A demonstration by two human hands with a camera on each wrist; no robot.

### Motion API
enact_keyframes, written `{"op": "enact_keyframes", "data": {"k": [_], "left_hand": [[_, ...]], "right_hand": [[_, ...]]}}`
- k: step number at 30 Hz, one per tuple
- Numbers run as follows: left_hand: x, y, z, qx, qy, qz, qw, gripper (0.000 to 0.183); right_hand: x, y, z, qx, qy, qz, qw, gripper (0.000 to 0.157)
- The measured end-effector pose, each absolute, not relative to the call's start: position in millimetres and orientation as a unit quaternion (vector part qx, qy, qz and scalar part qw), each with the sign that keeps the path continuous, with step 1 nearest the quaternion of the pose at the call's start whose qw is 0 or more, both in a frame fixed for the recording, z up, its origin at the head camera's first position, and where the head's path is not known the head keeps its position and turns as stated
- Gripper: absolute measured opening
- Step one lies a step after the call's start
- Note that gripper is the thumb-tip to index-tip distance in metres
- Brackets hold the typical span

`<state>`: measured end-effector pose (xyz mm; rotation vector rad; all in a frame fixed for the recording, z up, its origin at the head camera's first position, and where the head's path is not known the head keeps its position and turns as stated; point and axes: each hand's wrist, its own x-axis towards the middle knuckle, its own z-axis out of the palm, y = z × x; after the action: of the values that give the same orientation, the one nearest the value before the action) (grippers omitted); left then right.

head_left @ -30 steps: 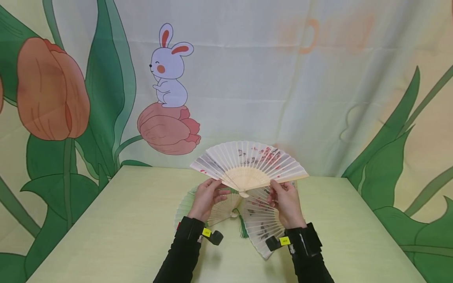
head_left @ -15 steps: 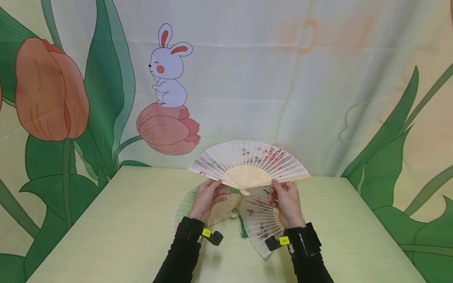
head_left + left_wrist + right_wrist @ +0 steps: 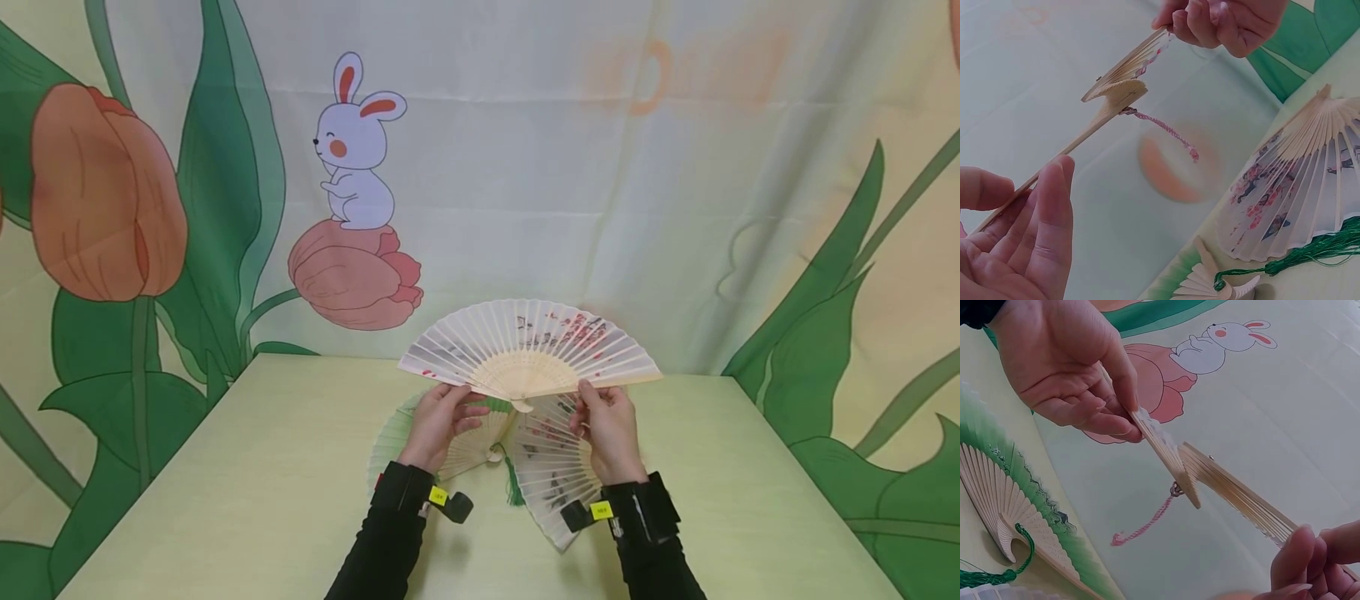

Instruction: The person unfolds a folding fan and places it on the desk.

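A white folding fan (image 3: 530, 346) with red and grey blossom print is spread wide above the table. My left hand (image 3: 438, 425) pinches its left outer rib between thumb and fingers. The right outer rib is pinched by my right hand (image 3: 609, 429). From the fan's pivot hangs a short pink cord (image 3: 1169, 130), seen in both wrist views. Below my left hand lies an open green folding fan (image 3: 393, 433) with a green tassel (image 3: 514, 483). Another open white fan with printed blossoms (image 3: 551, 483) lies below my right hand, partly hidden by it.
The pale yellow table (image 3: 247, 492) extends to both sides of the fans. Behind it hangs a cloth backdrop (image 3: 525, 167) with printed tulips and a rabbit (image 3: 356, 158). Dark sleeves and wrist cameras (image 3: 453, 506) cover the wrists.
The held fan has spread slightly wider, its right end shifting a little to the right. Both hands keep their pinch on the outer ribs.
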<state>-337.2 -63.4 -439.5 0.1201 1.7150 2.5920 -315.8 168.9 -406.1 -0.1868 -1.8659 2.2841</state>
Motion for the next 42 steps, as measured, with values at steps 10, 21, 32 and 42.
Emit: {"op": "enact_keyframes", "data": {"k": [10, 21, 32, 42], "left_hand": [[-337, -69, -437, 0.037, 0.550, 0.834, 0.011, 0.030], [-330, -98, -449, 0.005, 0.566, 0.824, 0.004, 0.027], [-314, -160, -456, -0.048, 0.587, 0.807, -0.033, 0.030], [-290, -204, -460, -0.090, 0.602, 0.792, -0.045, 0.036]], "right_hand": [[-317, 163, -408, -0.058, -0.622, 0.775, 0.092, 0.023], [-334, 140, -419, -0.058, -0.633, 0.770, 0.052, 0.018], [-356, 82, -420, -0.034, -0.640, 0.766, -0.046, 0.019], [-368, 30, -430, -0.022, -0.640, 0.761, -0.108, 0.015]]}}
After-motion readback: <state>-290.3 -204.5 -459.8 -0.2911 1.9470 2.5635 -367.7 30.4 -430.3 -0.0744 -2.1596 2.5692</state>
